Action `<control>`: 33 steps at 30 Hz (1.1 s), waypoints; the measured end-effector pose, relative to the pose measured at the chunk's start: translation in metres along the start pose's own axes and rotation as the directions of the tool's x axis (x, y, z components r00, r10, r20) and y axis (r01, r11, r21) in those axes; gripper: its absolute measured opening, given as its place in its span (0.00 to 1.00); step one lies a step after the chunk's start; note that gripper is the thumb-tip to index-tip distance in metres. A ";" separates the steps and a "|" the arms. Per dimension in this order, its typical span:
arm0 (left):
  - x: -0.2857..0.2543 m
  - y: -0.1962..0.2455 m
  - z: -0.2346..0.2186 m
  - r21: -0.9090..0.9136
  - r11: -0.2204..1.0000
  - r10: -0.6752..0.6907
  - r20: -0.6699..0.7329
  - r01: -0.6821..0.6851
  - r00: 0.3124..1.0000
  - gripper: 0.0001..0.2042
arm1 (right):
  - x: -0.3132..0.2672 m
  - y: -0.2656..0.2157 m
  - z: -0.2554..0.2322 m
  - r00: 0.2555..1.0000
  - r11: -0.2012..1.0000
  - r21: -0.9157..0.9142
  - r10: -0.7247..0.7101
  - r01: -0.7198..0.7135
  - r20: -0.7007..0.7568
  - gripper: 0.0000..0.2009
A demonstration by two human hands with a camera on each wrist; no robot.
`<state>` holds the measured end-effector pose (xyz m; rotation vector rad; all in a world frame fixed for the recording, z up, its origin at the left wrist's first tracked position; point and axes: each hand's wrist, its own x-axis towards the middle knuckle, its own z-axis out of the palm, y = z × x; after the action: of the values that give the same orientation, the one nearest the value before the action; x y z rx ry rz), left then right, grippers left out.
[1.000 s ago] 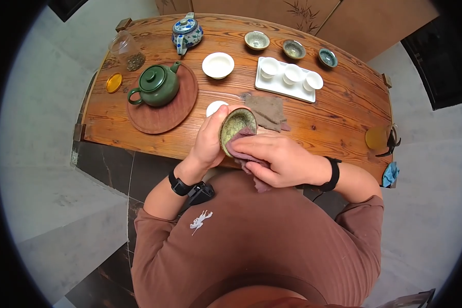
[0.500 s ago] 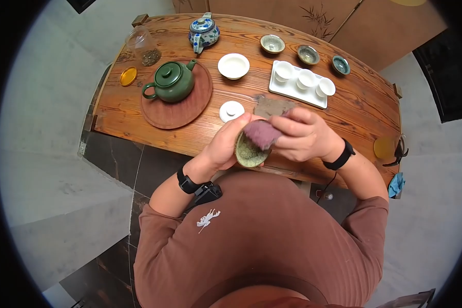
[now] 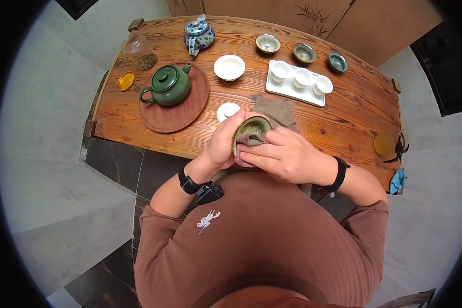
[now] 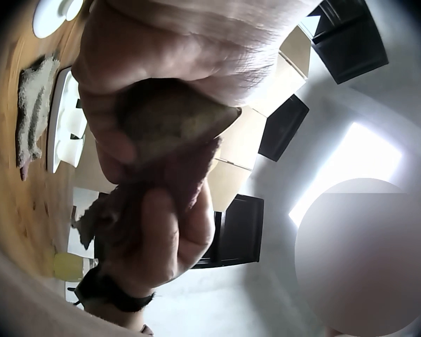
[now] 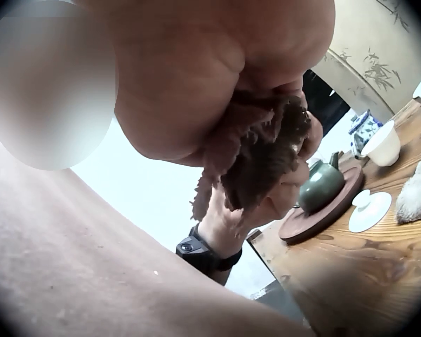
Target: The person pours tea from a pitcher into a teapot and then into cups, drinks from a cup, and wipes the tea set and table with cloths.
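My left hand (image 3: 222,143) grips a green crackle-glazed tea cup (image 3: 255,124) by its side, the mouth tilted toward my right hand. In the left wrist view the cup's dark outer wall (image 4: 168,119) shows under the curled fingers. My right hand (image 3: 287,156) pinches a purple and grey cloth (image 3: 245,156) and presses it over the cup's near rim and inside. The cloth's ragged edges (image 5: 256,154) hang from the palm in the right wrist view. Both hands are above the table's front edge, close to my body.
A white lid (image 3: 227,111) and a folded brown cloth (image 3: 273,110) lie just beyond the hands. Left stands a green teapot (image 3: 169,87) on a round wooden board (image 3: 192,113). Farther back are a white bowl (image 3: 229,68), a blue-and-white teapot (image 3: 198,36) and a white tray (image 3: 313,99) with three cups.
The right hand lifted the cloth partly off the cup, then came back down to the near rim. The cup's mouth has turned in the left hand. The head view shifted slightly.
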<state>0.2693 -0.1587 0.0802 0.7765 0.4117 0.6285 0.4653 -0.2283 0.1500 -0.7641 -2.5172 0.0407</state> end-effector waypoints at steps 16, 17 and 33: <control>0.010 -0.004 0.011 0.183 0.899 0.425 -0.157 -0.397 0.891 0.24 | -0.004 -0.009 0.027 0.852 0.738 0.510 0.523 -0.441 -0.020 0.22; 0.013 -0.008 0.004 0.294 0.865 0.464 -0.158 -0.407 0.872 0.26 | -0.004 -0.010 0.030 0.848 0.688 0.597 0.530 -0.412 -0.026 0.23; 0.044 0.035 -0.030 0.263 0.897 0.419 -0.256 -0.355 0.871 0.31 | -0.063 0.047 -0.017 0.466 -0.417 0.800 0.862 0.432 0.198 0.10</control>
<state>0.2728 -0.0947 0.0820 0.9768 0.6210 1.1094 0.5426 -0.2237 0.1278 -0.4325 -0.2650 1.5496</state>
